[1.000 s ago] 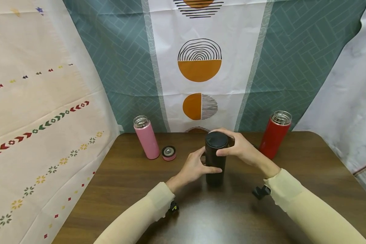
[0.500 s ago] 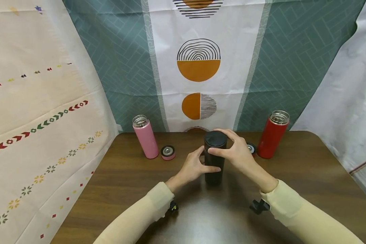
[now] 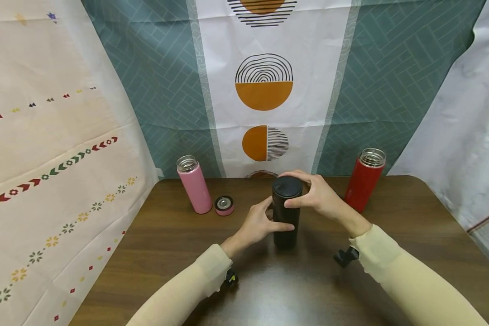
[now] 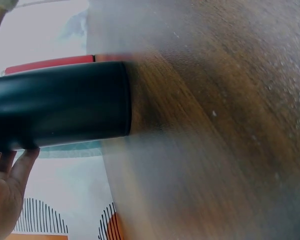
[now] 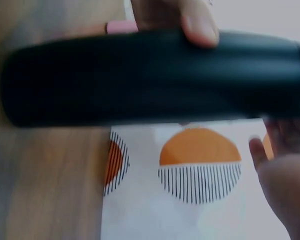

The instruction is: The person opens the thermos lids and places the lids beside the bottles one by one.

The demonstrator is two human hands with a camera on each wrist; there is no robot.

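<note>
A tall black insulated bottle (image 3: 285, 213) stands upright on the table in the head view, its black lid (image 3: 287, 186) on top. My left hand (image 3: 256, 225) grips the bottle's body from the left, with the thumb across the near side. At the top, my right hand (image 3: 321, 197) holds the lid between thumb and fingers. The right wrist view has the bottle (image 5: 140, 82) lying sideways across the picture, a left thumb (image 5: 200, 25) on its body. In the left wrist view the bottle's base (image 4: 110, 100) meets the wooden table.
An uncapped pink bottle (image 3: 195, 188) stands at the back left, its pink lid (image 3: 224, 205) lying upside down beside it. At the back right stands an uncapped red bottle (image 3: 364, 183). A patterned cloth (image 3: 265, 149) hangs behind the brown table (image 3: 155, 258).
My right hand turned round the lid, its thumb going left and then back right. A round lid beside the red bottle showed half a second ago and is now hidden. My left hand stayed put.
</note>
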